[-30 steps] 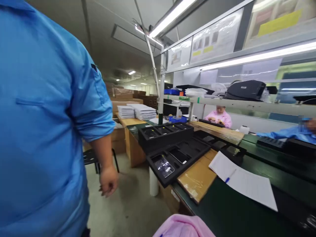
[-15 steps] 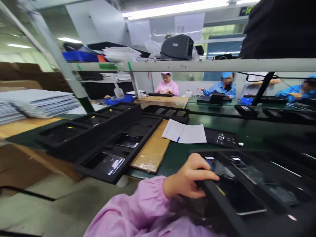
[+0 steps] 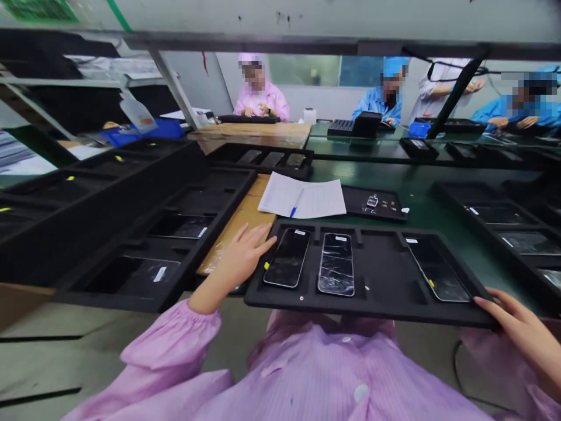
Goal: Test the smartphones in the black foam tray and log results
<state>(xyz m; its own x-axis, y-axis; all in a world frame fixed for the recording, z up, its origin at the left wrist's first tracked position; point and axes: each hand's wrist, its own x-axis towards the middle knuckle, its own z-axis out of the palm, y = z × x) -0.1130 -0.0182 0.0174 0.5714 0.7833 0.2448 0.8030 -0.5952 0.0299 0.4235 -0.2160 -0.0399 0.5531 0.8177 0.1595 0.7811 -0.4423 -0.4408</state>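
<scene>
A black foam tray (image 3: 383, 304) lies in front of me at the bench edge. In its compartments are three phone screens: a dark screen with a yellow tab (image 3: 287, 260) at left, a screen under crinkled film (image 3: 336, 266) beside it, and another dark screen (image 3: 438, 269) at right. One compartment between the last two holds no screen. My left hand (image 3: 243, 251) is open at the tray's left edge, fingers spread, one fingertip by the rim. At the near right corner my right hand (image 3: 515, 318) grips the tray; some of its fingers are hidden.
Larger stacked foam trays (image 3: 144, 292) with screens stand at left, more trays (image 3: 491, 199) at right. Behind my tray lie a paper sheet (image 3: 302, 196) with a blue pen (image 3: 295, 204) and a small-parts tray (image 3: 381, 202). A shelf beam (image 3: 280, 29) crosses overhead. Co-workers (image 3: 260, 93) sit opposite.
The tray, tilted at right before, now lies level in front of me. My left hand has come off its rim grip and spread; my right hand has come into view. The view has tipped downward.
</scene>
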